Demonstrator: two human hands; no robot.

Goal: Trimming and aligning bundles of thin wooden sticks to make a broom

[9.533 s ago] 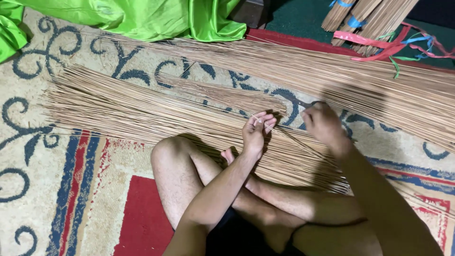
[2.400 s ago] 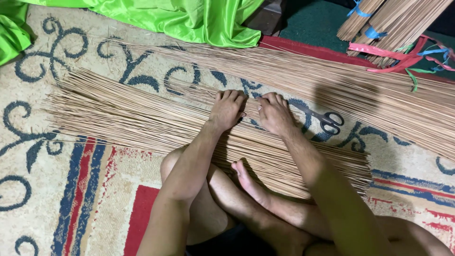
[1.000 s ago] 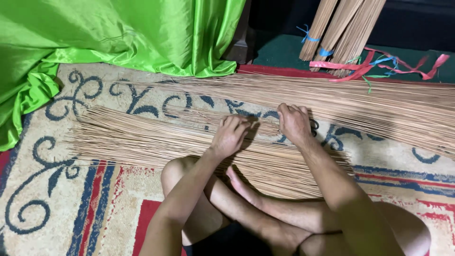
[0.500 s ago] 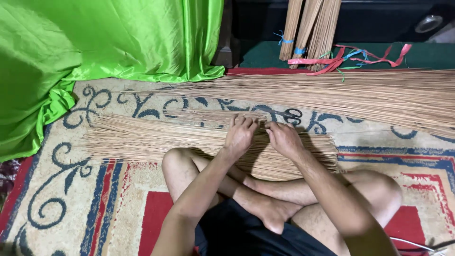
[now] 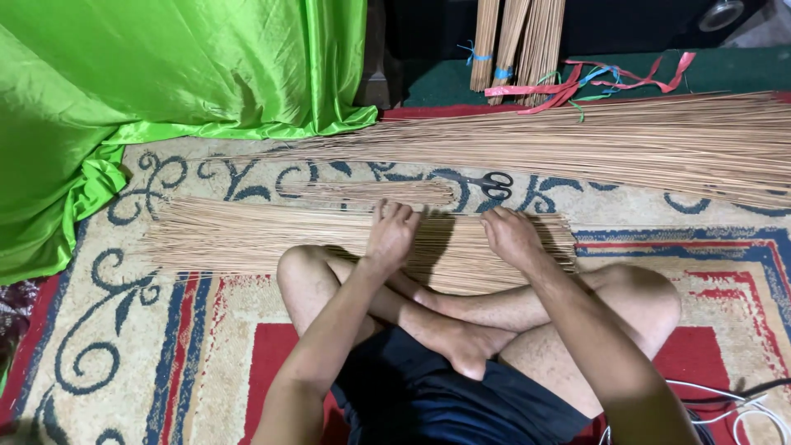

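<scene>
Thin sticks [image 5: 247, 235], spread flat on patterned rug [image 5: 99, 330] before crossed legs: likely light, springy, brittle singly, apt to scatter. Best gathered mid-length. Left hand [image 5: 390, 233] and right hand [image 5: 511, 236] pressed palm-down, fingers loosely open, gripping nothing.

No packages, labels, signs or screens are seen anywhere in the view.
</scene>
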